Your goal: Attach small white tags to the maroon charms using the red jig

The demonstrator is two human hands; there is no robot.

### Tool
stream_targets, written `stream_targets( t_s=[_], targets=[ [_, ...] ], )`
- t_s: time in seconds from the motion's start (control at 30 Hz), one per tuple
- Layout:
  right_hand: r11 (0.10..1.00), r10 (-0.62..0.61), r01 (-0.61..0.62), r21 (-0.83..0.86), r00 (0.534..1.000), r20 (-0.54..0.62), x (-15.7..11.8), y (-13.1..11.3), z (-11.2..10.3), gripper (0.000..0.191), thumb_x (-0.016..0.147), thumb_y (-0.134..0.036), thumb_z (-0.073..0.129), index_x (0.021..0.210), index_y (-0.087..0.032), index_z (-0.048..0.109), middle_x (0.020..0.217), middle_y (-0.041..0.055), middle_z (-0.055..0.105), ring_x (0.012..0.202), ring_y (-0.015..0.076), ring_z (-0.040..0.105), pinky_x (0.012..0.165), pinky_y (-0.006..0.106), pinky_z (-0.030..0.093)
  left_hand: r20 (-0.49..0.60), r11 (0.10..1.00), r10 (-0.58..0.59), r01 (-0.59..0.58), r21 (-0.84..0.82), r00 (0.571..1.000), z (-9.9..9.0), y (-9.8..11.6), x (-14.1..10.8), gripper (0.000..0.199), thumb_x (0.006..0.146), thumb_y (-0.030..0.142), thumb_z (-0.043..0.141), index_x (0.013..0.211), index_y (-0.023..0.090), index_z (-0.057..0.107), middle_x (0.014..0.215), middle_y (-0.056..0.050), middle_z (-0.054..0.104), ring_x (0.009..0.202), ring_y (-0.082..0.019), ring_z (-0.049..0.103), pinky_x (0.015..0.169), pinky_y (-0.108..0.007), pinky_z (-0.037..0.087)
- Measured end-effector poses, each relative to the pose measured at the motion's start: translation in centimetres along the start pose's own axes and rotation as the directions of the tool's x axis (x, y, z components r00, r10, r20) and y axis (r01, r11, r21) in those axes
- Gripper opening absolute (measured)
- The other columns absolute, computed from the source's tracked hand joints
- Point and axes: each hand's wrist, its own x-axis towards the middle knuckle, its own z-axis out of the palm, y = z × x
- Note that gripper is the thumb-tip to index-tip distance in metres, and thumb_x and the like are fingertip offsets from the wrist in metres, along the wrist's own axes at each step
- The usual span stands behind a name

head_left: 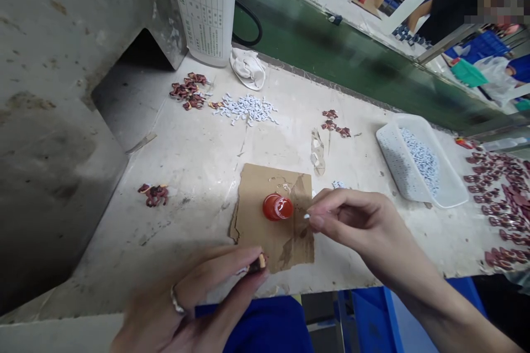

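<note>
My left hand [194, 298], a ring on one finger, pinches a small dark red figure piece [259, 263] at the table's front edge. My right hand [356, 220] pinches a tiny white part [307, 215] between thumb and forefinger, just right of a red cap holding clear glue [277, 207]. The cap stands on a torn piece of brown cardboard [256, 220].
Piles of dark red figures lie at the back left [188, 90], left [154, 194], middle [334, 123] and far right [505, 198]. Loose white parts [246, 107] are heaped behind; a white tray [397, 171] holds more. A large labelled bottle [207, 5], a rag [248, 68] and a green conveyor [331, 44] stand behind.
</note>
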Motion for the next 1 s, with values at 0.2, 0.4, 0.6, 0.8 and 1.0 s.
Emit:
stream_targets(
  t_s=[0.2,0.4,0.6,0.8,1.0],
  targets=[
    [0.979,-0.025,0.010,0.202,0.997,0.075,-1.2,-0.6,1.5,0.010,0.090,-0.018,0.078,0.085,-0.026,0.079,0.087,-0.0024,0.079,0.079,0.0070,0.074,0.072,0.011,0.059,-0.028,0.997,-0.018,0.020,0.080,0.999,1.2,1.5,1.1,0.013,0.093,0.033,0.070,0.105,0.034,0.067,0.094,0.019,0.076,0.074,0.003,0.072,0.083,0.003,0.051],
    [0.961,-0.235,0.234,0.150,0.972,-0.008,-1.8,-0.7,2.9,0.018,0.088,-0.008,0.075,0.091,-0.024,0.081,0.091,0.0026,0.081,0.085,0.0131,0.077,0.076,0.021,0.062,-0.053,0.998,-0.058,0.056,-0.038,0.997,2.0,1.7,0.8,0.017,0.089,0.027,0.074,0.104,0.033,0.069,0.097,0.020,0.076,0.075,0.002,0.073,0.082,0.002,0.053],
    [0.952,-0.295,0.296,0.079,0.955,-0.021,-1.6,-1.0,3.4,0.020,0.084,-0.004,0.074,0.089,-0.022,0.082,0.086,0.0037,0.081,0.081,0.0162,0.077,0.071,0.025,0.062,-0.074,0.998,-0.051,0.048,-0.046,0.996,1.9,1.7,0.7,0.014,0.087,0.025,0.076,0.099,0.030,0.071,0.095,0.019,0.076,0.075,0.003,0.072,0.083,0.004,0.051],
    [0.952,-0.303,0.302,0.046,0.953,0.005,-1.6,-1.0,3.3,0.018,0.086,-0.006,0.074,0.090,-0.021,0.082,0.089,0.0050,0.081,0.083,0.0172,0.077,0.073,0.027,0.063,-0.084,0.998,-0.061,0.061,0.002,0.995,1.8,1.6,0.6,0.012,0.086,0.027,0.078,0.096,0.029,0.072,0.092,0.018,0.077,0.074,0.002,0.072,0.082,0.003,0.052],
    [0.953,-0.304,0.303,0.025,0.953,0.017,-1.5,-0.8,3.3,0.018,0.087,-0.006,0.074,0.091,-0.022,0.081,0.091,0.0041,0.081,0.086,0.0175,0.077,0.075,0.028,0.064,-0.072,0.996,-0.091,0.093,0.018,0.993,1.7,1.7,0.6,0.012,0.087,0.029,0.076,0.097,0.032,0.072,0.095,0.019,0.076,0.076,0.003,0.072,0.083,0.004,0.051]
  ],
)
